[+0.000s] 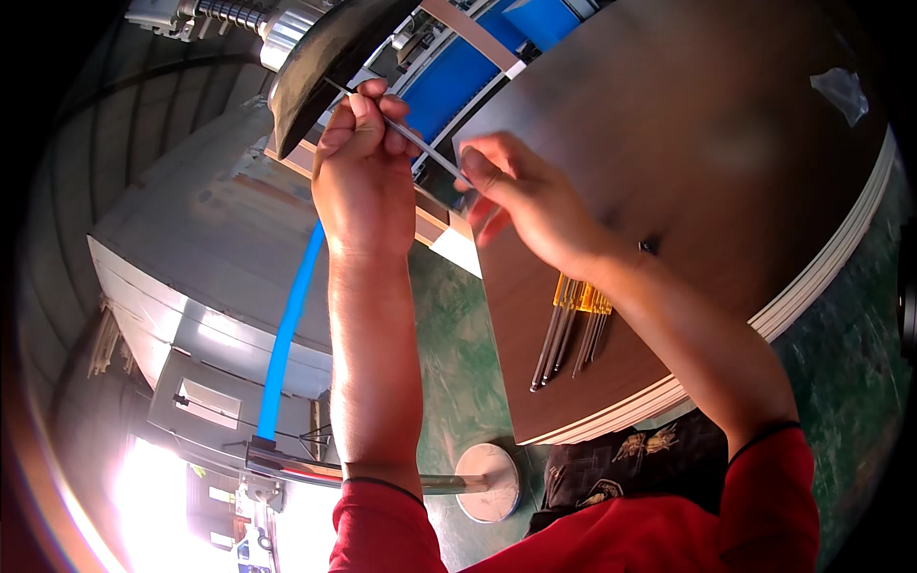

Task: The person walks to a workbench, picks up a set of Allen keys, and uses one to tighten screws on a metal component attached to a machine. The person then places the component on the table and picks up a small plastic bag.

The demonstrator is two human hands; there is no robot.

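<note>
My left hand is raised and closed around a thin, straight metal hex key, with thumb and fingers pinching its upper part. The key's upper end reaches the underside of a dark, dish-shaped cup hanging from a metal shaft with a spring. Whether the tip sits in a screw there is hidden. My right hand is at the key's lower end, slightly blurred, its fingers apart and half curled. Beneath my right forearm, several more hex keys in a yellow holder lie on the dark brown board stack.
A blue hose runs up left of my left forearm, beside a large grey metal cabinet. Blue machine parts stand beyond my hands. A clear plastic scrap lies on the boards. A round base stands on the green floor.
</note>
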